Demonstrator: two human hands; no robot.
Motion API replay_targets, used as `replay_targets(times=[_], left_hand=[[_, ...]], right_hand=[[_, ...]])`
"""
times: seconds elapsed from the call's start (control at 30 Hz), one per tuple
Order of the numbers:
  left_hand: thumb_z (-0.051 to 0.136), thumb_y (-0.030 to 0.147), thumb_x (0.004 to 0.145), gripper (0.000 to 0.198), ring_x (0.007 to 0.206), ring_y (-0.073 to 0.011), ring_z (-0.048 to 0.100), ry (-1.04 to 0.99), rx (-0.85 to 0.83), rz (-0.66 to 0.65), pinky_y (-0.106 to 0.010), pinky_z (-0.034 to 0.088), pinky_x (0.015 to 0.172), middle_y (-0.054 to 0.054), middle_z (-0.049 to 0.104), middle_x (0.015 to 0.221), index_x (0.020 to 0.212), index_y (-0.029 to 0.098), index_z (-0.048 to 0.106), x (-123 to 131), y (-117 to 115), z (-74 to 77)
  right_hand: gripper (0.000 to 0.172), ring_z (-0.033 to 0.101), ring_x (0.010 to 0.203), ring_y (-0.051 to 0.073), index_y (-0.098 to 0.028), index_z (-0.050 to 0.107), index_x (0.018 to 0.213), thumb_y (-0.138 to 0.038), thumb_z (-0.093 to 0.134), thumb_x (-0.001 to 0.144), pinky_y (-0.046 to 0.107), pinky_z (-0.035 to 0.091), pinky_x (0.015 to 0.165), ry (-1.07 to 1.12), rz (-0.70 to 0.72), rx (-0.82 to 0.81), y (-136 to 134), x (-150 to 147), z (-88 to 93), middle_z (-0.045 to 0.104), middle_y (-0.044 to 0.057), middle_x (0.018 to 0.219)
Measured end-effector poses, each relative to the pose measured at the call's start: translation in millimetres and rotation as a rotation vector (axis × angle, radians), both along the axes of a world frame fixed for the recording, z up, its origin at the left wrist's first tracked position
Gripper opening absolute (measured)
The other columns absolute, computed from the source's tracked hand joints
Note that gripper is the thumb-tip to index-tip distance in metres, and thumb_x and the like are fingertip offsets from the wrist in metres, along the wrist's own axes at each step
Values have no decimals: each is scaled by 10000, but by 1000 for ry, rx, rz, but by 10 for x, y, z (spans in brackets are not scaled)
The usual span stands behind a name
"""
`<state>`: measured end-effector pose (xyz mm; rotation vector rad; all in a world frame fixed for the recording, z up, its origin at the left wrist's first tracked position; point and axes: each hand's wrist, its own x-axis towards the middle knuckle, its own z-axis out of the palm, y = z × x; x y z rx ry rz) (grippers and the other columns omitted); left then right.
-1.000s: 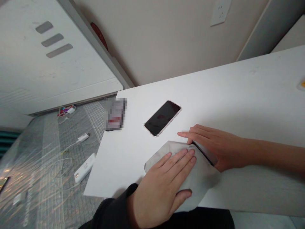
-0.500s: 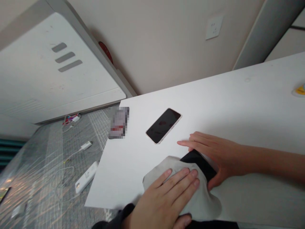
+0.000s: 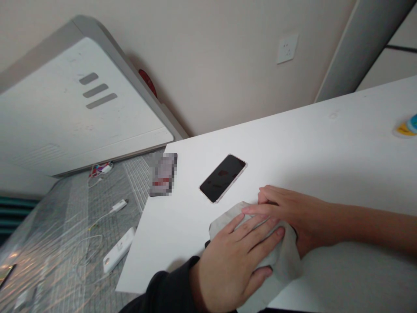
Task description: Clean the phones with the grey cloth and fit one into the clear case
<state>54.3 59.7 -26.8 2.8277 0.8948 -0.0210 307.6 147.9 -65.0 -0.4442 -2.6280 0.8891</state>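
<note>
A light grey cloth [image 3: 282, 265] lies over a dark flat object at the near side of the white table; only a small dark corner of that object shows by my left wrist. My left hand [image 3: 241, 256] rests flat on the cloth with its fingers slightly spread, pressing it down. At the right, my right hand [image 3: 286, 213] grips the covered object's edge, its index finger stretched over the cloth and its thumb partly hidden. A phone [image 3: 223, 178] with a black screen and clear case lies beyond both hands.
On the white table [image 3: 309, 143], a blurred-out flat item [image 3: 163, 174] lies at the left edge and a yellow-and-blue item [image 3: 407, 127] at the far right. Left of the table, a white power strip [image 3: 119, 250] and cables rest on a grey covered surface.
My left hand and the cloth have moved up and right over the dark object, which is now nearly all covered. My right index finger now lies over the cloth. The view has shifted slightly.
</note>
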Motion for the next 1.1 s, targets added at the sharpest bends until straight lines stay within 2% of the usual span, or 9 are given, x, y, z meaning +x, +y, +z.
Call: replay_targets(times=[0.1, 0.27, 0.47, 0.6, 0.7, 0.8, 0.93, 1.03, 1.1], left_hand=[[379, 487, 1163, 632, 1632, -166, 314, 68, 36, 2, -349, -104, 1358, 91, 304, 1800, 1742, 290, 221, -171, -137, 45], [390, 440, 1153, 582, 1651, -216, 289, 127, 163, 13, -407, -81, 1365, 24, 337, 1792, 1701, 245, 369, -426, -411, 84], [320, 540, 1169, 576, 1567, -192, 445, 5, 269, -9, -367, 175, 1381, 0, 520, 1690, 1585, 229, 569, -576, -623, 89], [455, 284, 1151, 394, 1406, -183, 581, -131, 201, 76, -342, 431, 1275, -15, 593, 1626, 1469, 241, 683, -545, -623, 83], [524, 246, 1108, 454, 1469, -250, 547, -135, 105, 143, -438, 535, 1196, -84, 475, 1705, 1550, 307, 606, -371, -458, 77], [568, 405, 1094, 529, 1551, -341, 480, -121, -66, 98, -583, 529, 1187, -128, 399, 1736, 1616, 339, 516, -156, -185, 83], [586, 450, 1080, 582, 1655, -371, 309, -116, -149, 43, -636, 442, 1248, -87, 404, 1740, 1641, 350, 470, -87, 24, 67], [453, 510, 1127, 580, 1636, -325, 362, -194, -43, 63, -599, 366, 1308, -105, 394, 1750, 1667, 299, 432, -270, -62, 50], [426, 475, 1143, 541, 1583, -243, 454, -279, 32, 176, -463, 362, 1331, -99, 487, 1694, 1629, 245, 484, -454, -204, 75]], right_hand=[[983, 580, 977, 264, -292, 607, 1517, -346, 1012, 623, 379, 500, 830, 18, 11, -27, 1, 8, 2, 580, 79, 1142], [944, 598, 1038, 303, -253, 627, 1490, -544, 991, 668, 410, 503, 861, -26, 38, -82, 20, 10, 16, 603, 110, 1202], [948, 615, 1067, 313, -220, 616, 1448, -577, 996, 656, 416, 512, 894, -17, 20, -109, 16, -6, 55, 634, 113, 1223], [894, 606, 1012, 293, -235, 635, 1382, -567, 1012, 643, 383, 495, 827, 24, 47, -76, 24, -25, 39, 634, 89, 1166], [881, 596, 1015, 292, -208, 587, 1427, -577, 967, 722, 397, 488, 844, 59, 60, -19, 35, -27, 28, 629, 103, 1165], [856, 572, 978, 268, -245, 556, 1488, -547, 936, 782, 387, 464, 829, 66, 68, 16, 30, -9, 31, 602, 85, 1147], [906, 545, 972, 272, -281, 577, 1491, -481, 993, 712, 392, 432, 828, 11, 64, 40, 9, 3, 43, 562, 70, 1122], [897, 557, 963, 279, -242, 603, 1439, -541, 995, 690, 398, 439, 810, 5, 43, 65, 4, -9, 34, 582, 85, 1128], [864, 575, 966, 284, -227, 615, 1393, -582, 980, 695, 403, 457, 802, 9, 25, 71, 0, -9, 22, 607, 94, 1138]])
